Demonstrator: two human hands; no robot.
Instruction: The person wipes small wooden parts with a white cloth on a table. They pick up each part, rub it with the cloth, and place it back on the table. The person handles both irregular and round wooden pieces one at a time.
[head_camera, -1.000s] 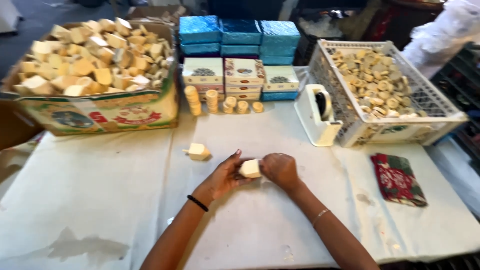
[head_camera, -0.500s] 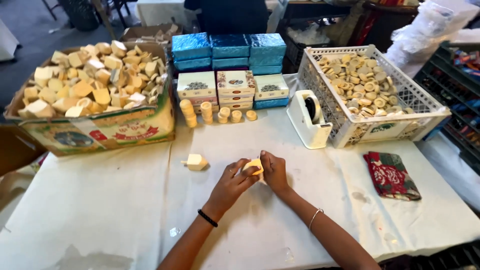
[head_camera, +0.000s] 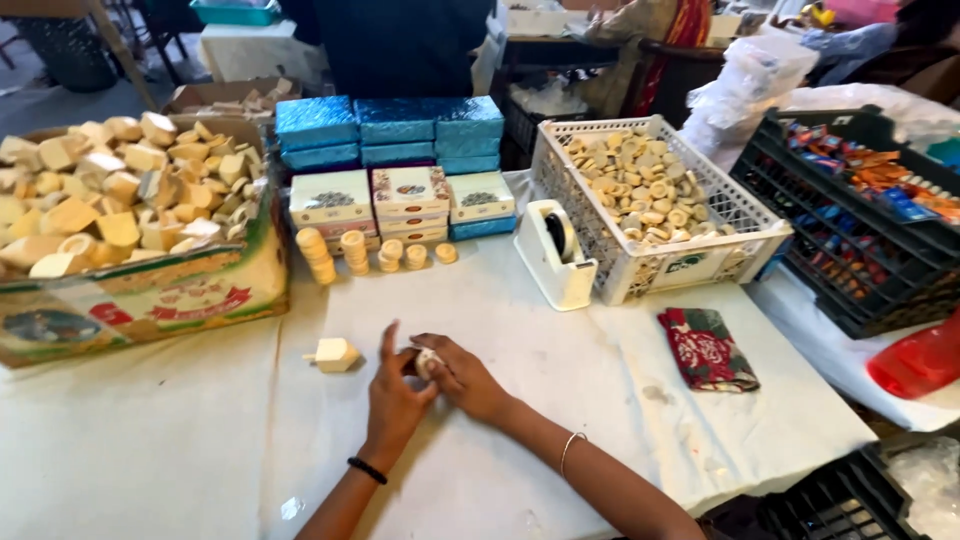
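Both hands' fingers (head_camera: 425, 352) closed around pale piece (head_camera: 428, 362); cardboard box (head_camera: 150, 300) of blocks (head_camera: 110, 200).

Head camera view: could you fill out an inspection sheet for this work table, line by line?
Surface: table under a white cloth, creased.
Job's things: small pale piece held between both hands; a similar piece lies apart on the cloth.
Clutter: cardboard box heaped with pale blocks, blue boxes, patterned boxes, stacks of round discs, tape dispenser, white basket of discs, folded cloth.
Grippers: left hand and right hand both grip the piece.
Cables: nothing seen.
Surroundings: black crate of wrapped items; a person stands behind the table.
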